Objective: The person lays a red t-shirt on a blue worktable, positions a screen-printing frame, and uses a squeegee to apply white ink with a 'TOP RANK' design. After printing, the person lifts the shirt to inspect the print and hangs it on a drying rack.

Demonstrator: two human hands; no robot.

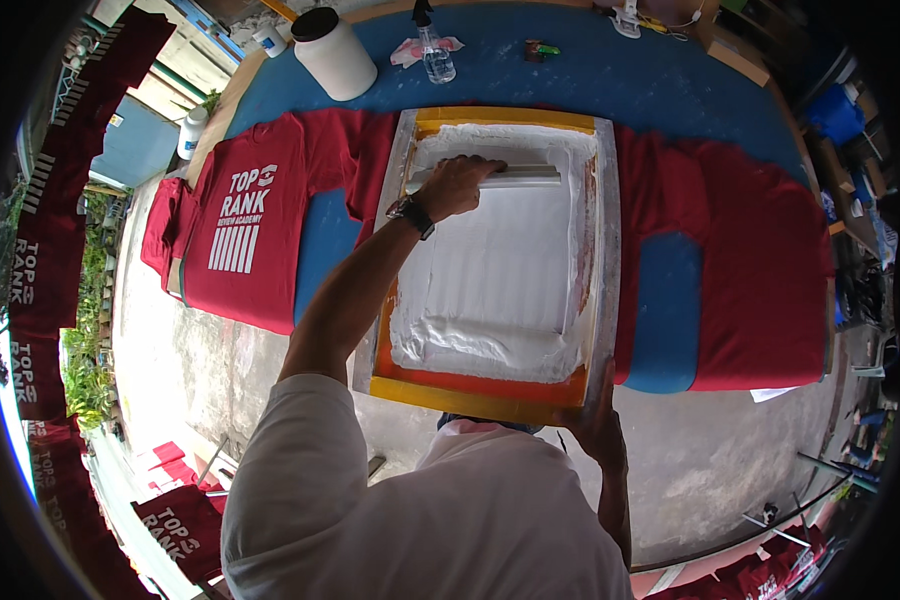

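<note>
- While the left hand [455, 187] reaches over the far part of the screen frame [430, 390], its fingers are clamped on the left part of a pale squeegee [530, 178], which lies crosswise, its right end showing beyond them.
- A dark wristwatch [411, 214] sits on the left wrist, and the forearm comes out of a white sleeve [310, 440].
- The right hand [598, 428] is at the near right corner of the frame; its fingers are mostly in shadow or hidden, so I cannot tell whether they are clamped on the edge or just rest against it.
- The frame lies in the middle of a blue counter [560, 60], its sides grey, its near and far edges yellow; orange-red shows along the inner margin.
- White paste [490, 335] covers most of the mesh, smoother in the middle, thicker in a ridge toward the near end.
- Red cloth comes out from under the frame on both sides.
- On the left lies a red shirt [260, 220] with white print and a row of white bars; on the right, a plain red shirt [765, 270].
- Along the far side of the counter, from left to right, stand a white tub [335, 60] with a black lid and a clear spray bottle [436, 58], a pink-and-white cloth [408, 53] just beside it.
- Printed red garments [40, 260] hang at the far left, above a pale floor [230, 365].
</note>
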